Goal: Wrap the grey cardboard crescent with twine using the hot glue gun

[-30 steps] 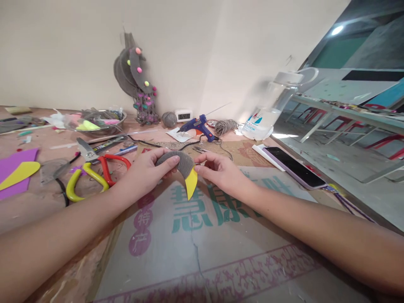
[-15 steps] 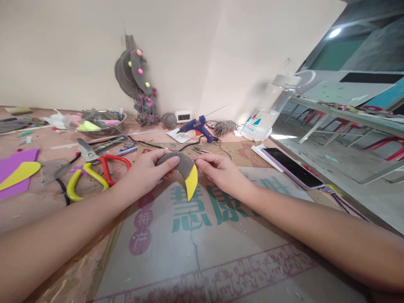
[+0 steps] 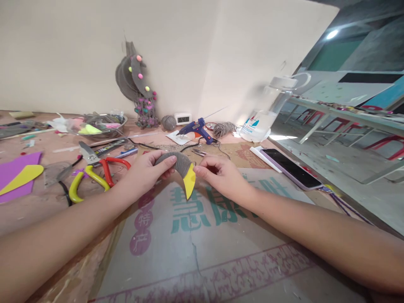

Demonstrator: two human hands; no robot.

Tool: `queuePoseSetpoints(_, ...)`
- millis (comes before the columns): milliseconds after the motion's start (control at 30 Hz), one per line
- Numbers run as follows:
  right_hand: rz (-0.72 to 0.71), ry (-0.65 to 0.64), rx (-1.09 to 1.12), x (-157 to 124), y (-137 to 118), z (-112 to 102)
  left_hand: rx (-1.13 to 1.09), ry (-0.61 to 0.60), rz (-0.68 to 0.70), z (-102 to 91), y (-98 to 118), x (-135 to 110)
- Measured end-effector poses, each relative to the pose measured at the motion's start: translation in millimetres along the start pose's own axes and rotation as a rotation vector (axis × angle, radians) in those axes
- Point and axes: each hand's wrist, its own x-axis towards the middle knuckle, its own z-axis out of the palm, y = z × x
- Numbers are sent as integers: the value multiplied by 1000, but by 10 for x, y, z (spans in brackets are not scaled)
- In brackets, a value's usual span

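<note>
A yellow crescent, wrapped in grey yarn over its upper part, is held above the printed sheet with its bare yellow point hanging down. My left hand grips the wrapped end, thumb on top. Beside the crescent's right edge, the fingers of my right hand are closed in a pinch, close to where yarn meets yellow. Whatever is between them is too small to make out. Grey cord runs from a loose skein of yarn behind toward the right hand.
Red-and-yellow-handled scissors and purple and yellow foam pieces lie left. Behind stand a blue glue gun, a clock, a bowl and a hanging yarn ornament. A water bottle and phone are right.
My right hand has shifted slightly, its fingers curling more beside the crescent's yellow part. My left hand keeps its grip. The view has tilted up a little.
</note>
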Motion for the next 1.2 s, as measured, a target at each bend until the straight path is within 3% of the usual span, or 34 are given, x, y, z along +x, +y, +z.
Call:
queuePoseSetpoints(200,22,-187,9,-7,-68,26,-32,33,4,-2,13,-2)
queuePoseSetpoints(467,166,-231,174,18,-80,100,24,33,60,-7,10,-3)
queuePoseSetpoints(800,94,-452,81,11,-7,-37,-176,121,19,-14,-31,35)
queuePoseSetpoints(900,72,-425,72,0,0,-68,-244,163,-5,-16,-75,62)
queuePoseSetpoints(1067,88,-200,68,-4,-11,-32,-214,151,10,-6,-37,41)
queuePoseSetpoints(1200,118,-188,107,12,-48,31,-104,99,43,1,41,1)
